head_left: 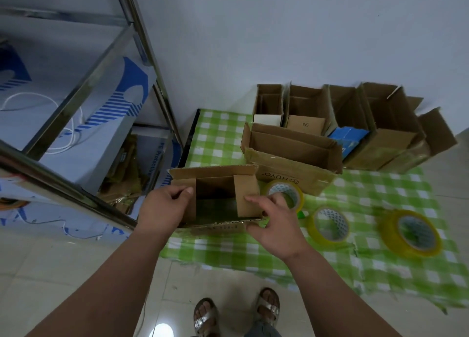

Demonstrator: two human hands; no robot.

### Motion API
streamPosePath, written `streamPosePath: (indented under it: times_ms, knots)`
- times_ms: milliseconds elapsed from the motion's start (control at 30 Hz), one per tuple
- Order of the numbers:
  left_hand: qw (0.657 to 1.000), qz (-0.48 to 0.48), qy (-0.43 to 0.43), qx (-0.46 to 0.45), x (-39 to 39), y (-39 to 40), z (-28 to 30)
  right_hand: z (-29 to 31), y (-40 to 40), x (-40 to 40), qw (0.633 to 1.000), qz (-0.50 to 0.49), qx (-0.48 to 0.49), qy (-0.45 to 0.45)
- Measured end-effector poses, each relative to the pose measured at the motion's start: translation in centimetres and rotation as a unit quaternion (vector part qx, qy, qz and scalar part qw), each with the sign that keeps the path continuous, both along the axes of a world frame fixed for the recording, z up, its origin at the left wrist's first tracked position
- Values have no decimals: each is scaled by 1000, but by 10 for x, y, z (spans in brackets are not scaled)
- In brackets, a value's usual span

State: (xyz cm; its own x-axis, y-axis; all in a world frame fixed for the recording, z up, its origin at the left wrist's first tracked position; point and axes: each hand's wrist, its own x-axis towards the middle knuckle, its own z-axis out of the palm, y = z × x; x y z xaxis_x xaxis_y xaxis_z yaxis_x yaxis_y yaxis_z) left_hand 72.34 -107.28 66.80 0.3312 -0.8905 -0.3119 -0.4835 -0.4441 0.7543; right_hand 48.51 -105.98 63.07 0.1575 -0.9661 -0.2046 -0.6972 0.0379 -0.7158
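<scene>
An open brown cardboard box (215, 176) sits at the near left of a green checked cloth (368, 197), its top flaps up. My left hand (165, 209) grips the box's left side flap, thumb curled over the flap's edge. My right hand (274, 222) holds the right side flap, fingers lying on the flap's face and thumb on the near front edge. The box's inside looks dark; I see nothing in it.
Three rolls of yellowish tape (285, 193) (328, 225) (413, 232) lie on the cloth to the right. A longer open carton (291, 164) sits behind, then a row of open cartons (375, 123) against the wall. A metal shelving rack (83, 88) stands left. My sandalled feet (236, 314) are on the tiled floor.
</scene>
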Motion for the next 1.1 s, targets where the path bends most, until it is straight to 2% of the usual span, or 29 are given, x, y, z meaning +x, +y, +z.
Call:
streamPosePath:
  times_ms: [100,200,300,367,467,600,700,800,967,1100]
  knots:
    - [996,-36,65,57,9,0,14,0,-3,1,1000,2,0,9]
    - [973,-145,126,130,25,2,30,3,-9,0,1000,3,17,3]
    - [950,-238,93,181,34,3,30,4,-15,-2,999,-1,37,-16]
    - [963,-220,59,145,33,4,21,4,-17,-2,998,-5,51,-42]
    - [987,-129,69,64,30,7,7,3,-19,0,993,-26,71,-85]
    - [996,-60,60,9,30,8,-4,0,-22,2,992,-73,52,-86]
    - [998,-67,19,-10,29,7,-6,2,-25,2,988,-111,39,-95]
    - [996,-92,-15,-5,31,3,-5,9,-32,0,996,-66,25,-61]
    - [992,-122,-19,15,31,-5,-7,17,-50,1,999,39,26,-25]
    - [992,-91,-76,-32,25,1,-17,9,-47,-1,999,20,-36,5]
